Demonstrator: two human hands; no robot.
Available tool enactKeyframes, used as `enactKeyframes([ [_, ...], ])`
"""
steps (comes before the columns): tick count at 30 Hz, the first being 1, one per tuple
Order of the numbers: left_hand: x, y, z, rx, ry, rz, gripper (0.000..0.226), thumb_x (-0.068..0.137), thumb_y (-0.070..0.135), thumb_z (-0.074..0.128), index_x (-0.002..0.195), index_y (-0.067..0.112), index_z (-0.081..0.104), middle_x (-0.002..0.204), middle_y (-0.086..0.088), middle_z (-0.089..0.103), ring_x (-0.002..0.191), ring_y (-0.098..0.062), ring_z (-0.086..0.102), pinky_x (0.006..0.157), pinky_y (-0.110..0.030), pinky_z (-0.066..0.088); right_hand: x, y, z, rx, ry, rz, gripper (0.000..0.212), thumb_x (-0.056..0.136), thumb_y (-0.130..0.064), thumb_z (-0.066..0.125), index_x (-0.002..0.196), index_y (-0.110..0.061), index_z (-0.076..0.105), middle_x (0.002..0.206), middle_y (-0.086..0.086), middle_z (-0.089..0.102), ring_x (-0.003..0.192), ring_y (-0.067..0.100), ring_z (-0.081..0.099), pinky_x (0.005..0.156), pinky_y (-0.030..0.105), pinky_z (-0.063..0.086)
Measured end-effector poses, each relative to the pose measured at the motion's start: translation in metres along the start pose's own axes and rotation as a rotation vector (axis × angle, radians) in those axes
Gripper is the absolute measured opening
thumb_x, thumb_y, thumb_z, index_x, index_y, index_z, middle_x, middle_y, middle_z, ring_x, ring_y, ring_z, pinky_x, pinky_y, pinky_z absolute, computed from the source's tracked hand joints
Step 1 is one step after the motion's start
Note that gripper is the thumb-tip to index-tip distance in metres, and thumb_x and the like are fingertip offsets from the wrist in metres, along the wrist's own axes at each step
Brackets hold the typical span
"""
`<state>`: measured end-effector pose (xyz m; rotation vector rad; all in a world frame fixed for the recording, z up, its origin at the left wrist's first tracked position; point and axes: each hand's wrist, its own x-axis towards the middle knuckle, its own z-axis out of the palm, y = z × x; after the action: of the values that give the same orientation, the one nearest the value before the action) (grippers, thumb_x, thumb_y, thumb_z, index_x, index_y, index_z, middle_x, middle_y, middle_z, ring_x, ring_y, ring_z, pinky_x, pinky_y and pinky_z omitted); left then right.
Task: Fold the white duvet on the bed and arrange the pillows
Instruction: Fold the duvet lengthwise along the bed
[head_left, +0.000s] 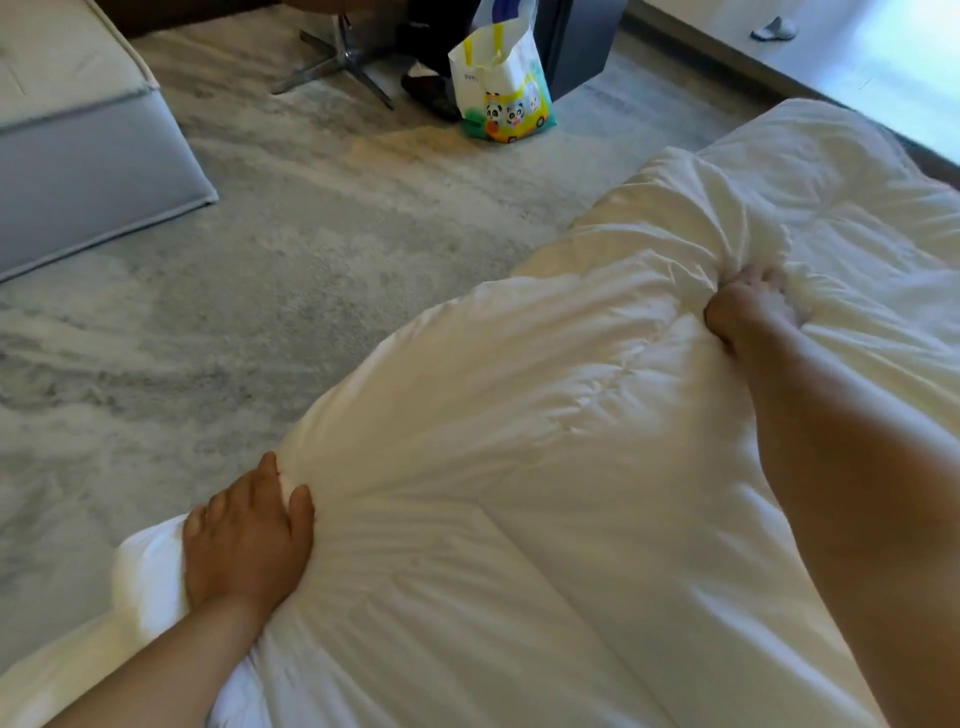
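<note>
The white duvet (519, 426) lies rumpled across the bed, filling the lower right of the head view. Its left edge hangs toward the carpet. My left hand (247, 535) grips that edge low at the left, fingers curled over a bunch of fabric. My right hand (743, 306) reaches farther up the bed and grips a gathered fold of the duvet, its fingertips buried in the cloth. No pillow is in view.
Grey patterned carpet (311, 249) runs beside the bed. A pale upholstered bench (78, 140) stands at the upper left. A paper bag with cartoon pandas (501, 88) sits on the floor near a chair's metal base (332, 62) and dark shoes (431, 93).
</note>
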<state>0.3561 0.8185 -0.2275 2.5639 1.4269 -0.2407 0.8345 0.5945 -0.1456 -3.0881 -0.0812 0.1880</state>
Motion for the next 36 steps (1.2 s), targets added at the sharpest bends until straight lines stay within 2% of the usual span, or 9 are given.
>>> enactKeyframes([
  [4, -0.001, 0.0, 0.001, -0.003, 0.003, 0.007, 0.074, 0.089, 0.053, 0.021, 0.136, 0.003, 0.05, 0.115, -0.025, 0.065, 0.102, -0.045, 0.061, 0.087, -0.055, 0.044, -0.02, -0.003, -0.018, 0.196, 0.209, -0.136, 0.07, 0.095, -0.051, 0.031, 0.152, -0.015, 0.012, 0.158, 0.017, 0.013, 0.144, 0.036, 0.015, 0.116, 0.055, 0.011],
  [11, 0.0, -0.001, -0.007, 0.005, 0.007, -0.01, 0.079, 0.087, 0.057, 0.014, 0.137, 0.006, 0.048, 0.117, -0.023, 0.065, 0.104, -0.043, 0.06, 0.089, -0.053, 0.044, -0.101, -0.052, 0.02, 0.028, -0.053, -0.505, 0.073, 0.088, -0.072, 0.023, 0.15, -0.043, -0.003, 0.161, 0.0, -0.017, 0.147, 0.029, -0.015, 0.111, 0.06, -0.01],
  [13, 0.001, 0.001, -0.017, 0.014, -0.015, -0.009, 0.077, 0.089, 0.058, 0.014, 0.142, 0.01, 0.042, 0.134, -0.022, 0.055, 0.12, -0.042, 0.051, 0.098, -0.056, 0.039, -0.099, -0.051, 0.036, -0.1, -0.225, -0.443, 0.072, 0.087, -0.074, 0.017, 0.149, -0.045, -0.006, 0.161, -0.001, -0.017, 0.145, 0.03, -0.019, 0.109, 0.065, -0.013],
  [17, -0.007, 0.03, -0.044, -0.032, 0.093, 0.123, 0.058, 0.098, 0.042, 0.031, 0.151, 0.019, 0.024, 0.163, -0.012, 0.002, 0.149, -0.032, 0.001, 0.116, -0.058, 0.007, -0.1, -0.081, 0.051, -0.158, -0.327, -0.358, 0.075, 0.088, -0.073, 0.013, 0.15, -0.038, -0.011, 0.16, 0.005, -0.018, 0.145, 0.033, -0.018, 0.108, 0.067, -0.013],
  [21, -0.024, 0.069, -0.032, -0.066, 0.049, 0.356, 0.068, 0.094, 0.056, 0.011, 0.154, 0.027, 0.017, 0.164, -0.005, 0.008, 0.15, -0.027, 0.009, 0.117, -0.056, 0.005, -0.115, -0.105, 0.048, -0.003, -0.358, -0.373, 0.077, 0.091, -0.069, 0.018, 0.153, -0.028, -0.002, 0.161, 0.009, -0.011, 0.147, 0.031, -0.009, 0.113, 0.062, -0.005],
  [25, -0.012, 0.062, 0.006, 0.015, -0.058, 0.307, 0.07, 0.093, 0.057, 0.013, 0.153, 0.024, 0.023, 0.161, -0.007, 0.023, 0.147, -0.03, 0.022, 0.116, -0.06, 0.014, -0.141, -0.057, 0.022, 0.287, -0.019, -0.526, 0.063, 0.096, -0.058, 0.034, 0.15, -0.028, 0.026, 0.161, 0.003, 0.013, 0.148, 0.023, 0.008, 0.117, 0.05, 0.003],
  [28, -0.008, 0.065, 0.014, 0.026, -0.037, 0.319, 0.071, 0.091, 0.057, 0.014, 0.154, 0.025, 0.019, 0.162, -0.006, 0.017, 0.149, -0.028, 0.017, 0.116, -0.056, 0.007, -0.163, 0.002, 0.019, 0.226, 0.225, -0.435, 0.057, 0.096, -0.054, 0.038, 0.148, -0.028, 0.033, 0.16, 0.005, 0.018, 0.148, 0.027, 0.008, 0.117, 0.051, 0.001],
  [33, -0.006, 0.067, 0.009, 0.008, -0.048, 0.309, 0.076, 0.088, 0.061, 0.007, 0.155, 0.026, 0.015, 0.163, -0.005, 0.013, 0.148, -0.028, 0.015, 0.116, -0.056, 0.008, -0.161, 0.031, 0.047, -0.033, -0.242, -0.281, 0.072, 0.094, -0.064, 0.021, 0.153, -0.029, 0.003, 0.162, 0.011, -0.005, 0.148, 0.032, -0.004, 0.116, 0.056, -0.003],
  [36, -0.011, 0.065, -0.003, 0.024, -0.064, 0.292, 0.08, 0.086, 0.063, 0.007, 0.155, 0.023, 0.018, 0.163, -0.005, 0.016, 0.147, -0.028, 0.02, 0.114, -0.056, 0.016, -0.159, 0.038, 0.022, 0.155, -0.328, -0.389, 0.069, 0.096, -0.061, 0.028, 0.153, -0.029, 0.012, 0.162, 0.008, 0.002, 0.148, 0.027, 0.003, 0.118, 0.045, 0.004],
])
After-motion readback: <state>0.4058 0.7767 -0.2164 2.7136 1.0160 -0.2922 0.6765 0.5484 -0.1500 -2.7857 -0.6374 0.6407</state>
